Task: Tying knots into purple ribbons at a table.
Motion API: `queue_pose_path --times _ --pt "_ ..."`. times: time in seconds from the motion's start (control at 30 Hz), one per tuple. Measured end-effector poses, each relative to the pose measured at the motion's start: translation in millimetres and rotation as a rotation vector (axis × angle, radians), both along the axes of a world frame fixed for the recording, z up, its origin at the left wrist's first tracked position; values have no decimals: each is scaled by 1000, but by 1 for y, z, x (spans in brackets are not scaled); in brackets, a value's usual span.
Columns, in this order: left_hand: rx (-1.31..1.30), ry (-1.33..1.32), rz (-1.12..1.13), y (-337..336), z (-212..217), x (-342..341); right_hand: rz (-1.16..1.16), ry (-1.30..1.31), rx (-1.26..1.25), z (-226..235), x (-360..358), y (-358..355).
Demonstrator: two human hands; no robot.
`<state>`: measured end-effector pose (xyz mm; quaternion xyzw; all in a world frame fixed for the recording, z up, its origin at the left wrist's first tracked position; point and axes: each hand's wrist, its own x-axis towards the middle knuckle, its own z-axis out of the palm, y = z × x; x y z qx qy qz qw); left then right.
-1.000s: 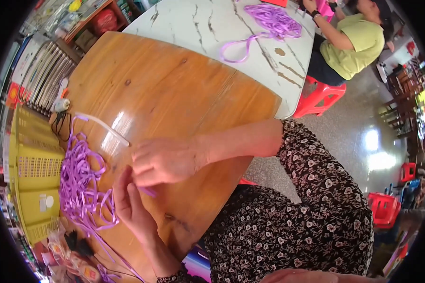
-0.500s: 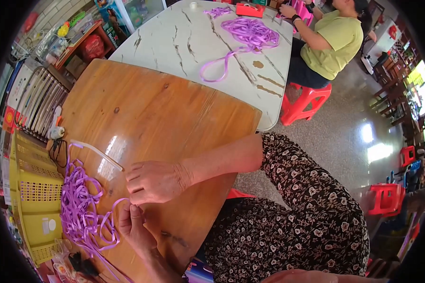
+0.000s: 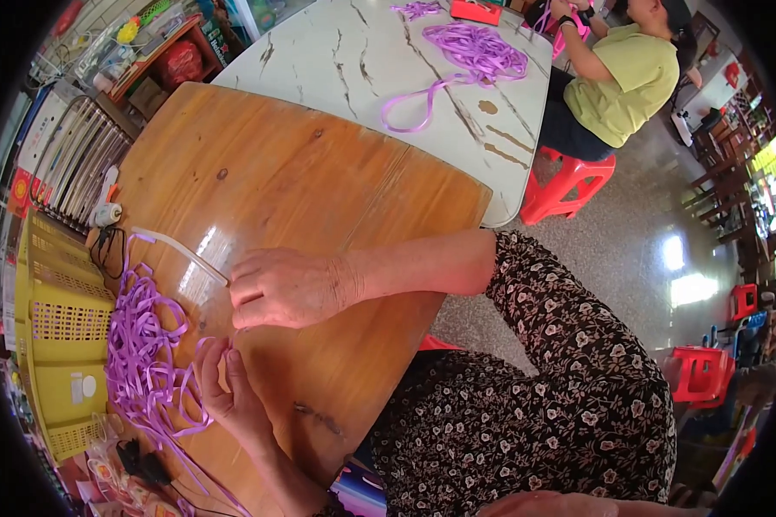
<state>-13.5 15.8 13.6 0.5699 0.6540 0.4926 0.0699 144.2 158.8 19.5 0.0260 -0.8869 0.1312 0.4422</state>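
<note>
My right hand [image 3: 286, 289] is above the wooden table, back of the hand up and fingers curled. Its fingertips are hidden, so what they hold does not show. Just beside its knuckles ends a thin pale tube [image 3: 190, 257], whose far end meets a purple ribbon. Nearer to me, my left hand [image 3: 233, 392] has thumb and fingers drawn together around a strand of that ribbon, which loops up to the fingertips. Left of both hands, a tangled heap of purple ribbon [image 3: 142, 345] lies along the table edge. The hands are apart.
A yellow plastic basket [image 3: 56, 345] borders the wooden table [image 3: 319, 185] on the left, near a black cable [image 3: 105, 254]. Beyond stands a white marbled table [image 3: 319, 73] with another ribbon heap [image 3: 474, 52]. A person in a yellow-green shirt [image 3: 634, 77] sits on a red stool [image 3: 569, 185].
My hands have separated: the left has drawn toward me and leftward with the ribbon strand, the right has risen slightly away. The whole view has shifted a little.
</note>
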Motion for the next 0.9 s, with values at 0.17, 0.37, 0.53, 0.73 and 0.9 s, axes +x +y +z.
queue_pose_path --times 0.17,0.37,0.53,0.73,0.9 --pt "-109 -823 -121 0 7 20 30 69 116 -6 -5 -6" --pt "-149 -834 -329 -4 -2 12 19 79 158 1 -1 -15" --pt "104 -102 50 -3 14 13 114 114 139 0 -9 -12" --pt "-92 -1018 -290 3 5 28 105 47 194 9 5 -11" --pt "-223 -996 -242 -10 1 8 71 32 150 6 -1 -12"
